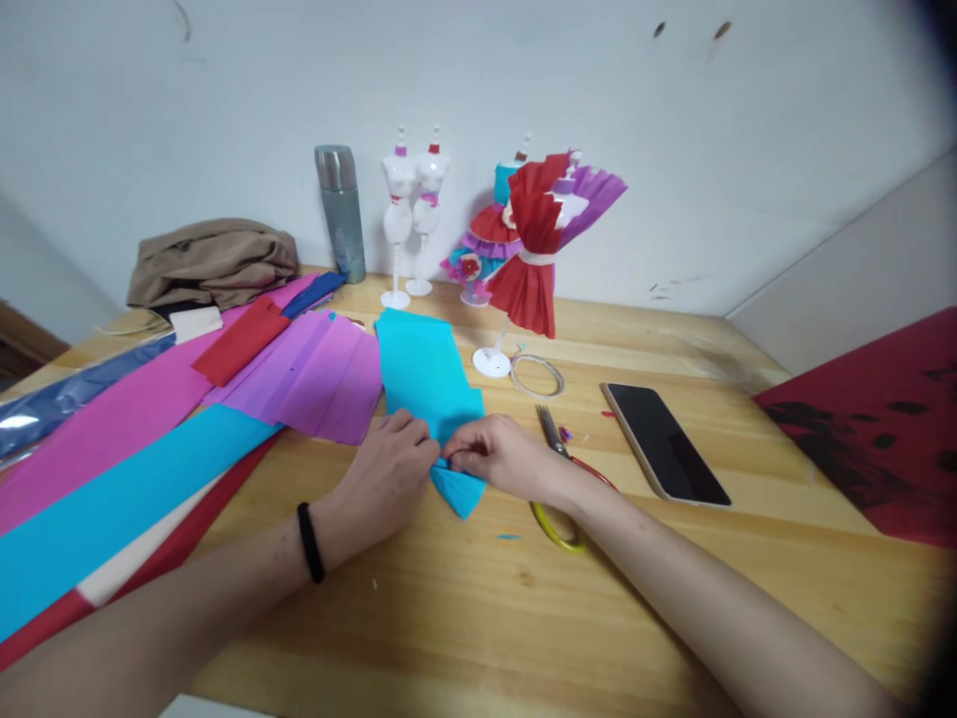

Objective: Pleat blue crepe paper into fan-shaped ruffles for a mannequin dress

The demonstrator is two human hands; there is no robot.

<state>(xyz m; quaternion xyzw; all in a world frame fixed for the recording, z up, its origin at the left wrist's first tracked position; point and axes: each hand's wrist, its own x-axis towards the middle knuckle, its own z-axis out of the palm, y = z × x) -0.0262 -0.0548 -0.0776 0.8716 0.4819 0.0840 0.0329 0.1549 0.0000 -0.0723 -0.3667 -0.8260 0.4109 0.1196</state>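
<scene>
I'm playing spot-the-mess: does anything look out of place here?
Just little things: a blue scrap lies loose on the table, apart from the blue sheet in the fingers, and a red scrap sits beside the phone. They look like stray bits. Nothing looks spilled.

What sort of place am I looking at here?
Probably a craft table set against a wall: small mannequins, one wearing a red and purple dress, stand behind coloured paper strips and scissors.
</scene>
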